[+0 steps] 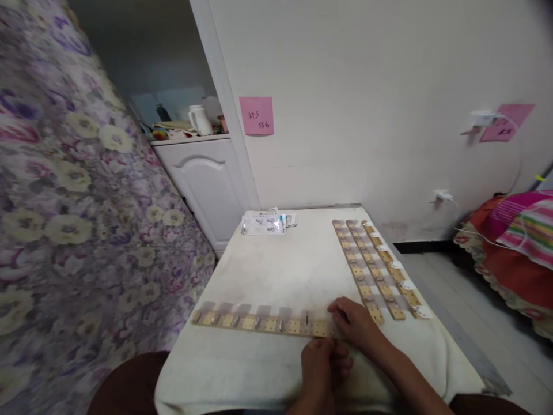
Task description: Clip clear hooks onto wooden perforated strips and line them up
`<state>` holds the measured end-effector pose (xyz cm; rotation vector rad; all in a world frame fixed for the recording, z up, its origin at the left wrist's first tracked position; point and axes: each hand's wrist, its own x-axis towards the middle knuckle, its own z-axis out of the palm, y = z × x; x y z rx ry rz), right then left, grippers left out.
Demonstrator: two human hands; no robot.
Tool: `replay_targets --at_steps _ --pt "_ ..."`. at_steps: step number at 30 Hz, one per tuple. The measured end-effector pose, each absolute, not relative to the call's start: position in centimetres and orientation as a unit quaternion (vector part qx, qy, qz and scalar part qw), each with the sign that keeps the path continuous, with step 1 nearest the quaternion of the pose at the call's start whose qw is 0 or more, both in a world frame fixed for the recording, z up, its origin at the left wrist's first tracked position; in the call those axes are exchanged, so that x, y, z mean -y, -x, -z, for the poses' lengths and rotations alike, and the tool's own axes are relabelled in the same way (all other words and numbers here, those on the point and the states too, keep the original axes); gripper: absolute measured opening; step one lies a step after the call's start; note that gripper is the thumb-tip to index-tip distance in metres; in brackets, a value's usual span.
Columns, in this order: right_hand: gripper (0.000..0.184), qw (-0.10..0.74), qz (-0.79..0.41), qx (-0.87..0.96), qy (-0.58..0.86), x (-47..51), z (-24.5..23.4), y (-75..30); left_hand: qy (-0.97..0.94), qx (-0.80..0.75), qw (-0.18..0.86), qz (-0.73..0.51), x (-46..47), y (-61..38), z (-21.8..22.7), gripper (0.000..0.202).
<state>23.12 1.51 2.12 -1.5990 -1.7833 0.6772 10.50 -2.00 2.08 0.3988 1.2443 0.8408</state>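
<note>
A long narrow wooden strip (272, 324) with small holes lies across the near part of the table. Along it sit several clear plastic pieces (246, 309) with small shiny metal parts (258, 323). My right hand (355, 324) is curled over the strip's right end, fingers bent inward. Just below that end, my left hand (322, 363) is closed, its thumb and fingertips at the strip's near edge. The fingers of both hands hide what lies between them, and anything there is too small to name.
Three similar strips lie side by side at the table's right, the outermost strip (391, 262) carrying round white pieces (406, 285). Clear packets (264, 223) with small metal parts rest at the back left. A floral curtain (108, 230) hangs left; a wall (328, 115) stands behind the table (259, 265).
</note>
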Motion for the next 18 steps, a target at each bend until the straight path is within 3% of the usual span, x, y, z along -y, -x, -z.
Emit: replay_targets --at_steps 5,12,18 --pt "0.024 0.322 -0.239 0.681 0.613 -1.6 -2.5 -23.8 -0.178 -0.575 0.709 -0.367 1.7 -10.6 -2.4 0.01" --pt "0.02 0.393 -0.201 0.644 0.625 -1.6 -5.1 -26.0 -0.182 -0.576 0.71 -0.363 1.9 -10.6 -3.0 0.012" --pt "0.013 0.341 -0.266 0.646 0.63 -1.5 -4.2 -25.1 -0.181 -0.573 0.711 -0.366 1.9 -10.7 -2.8 0.013"
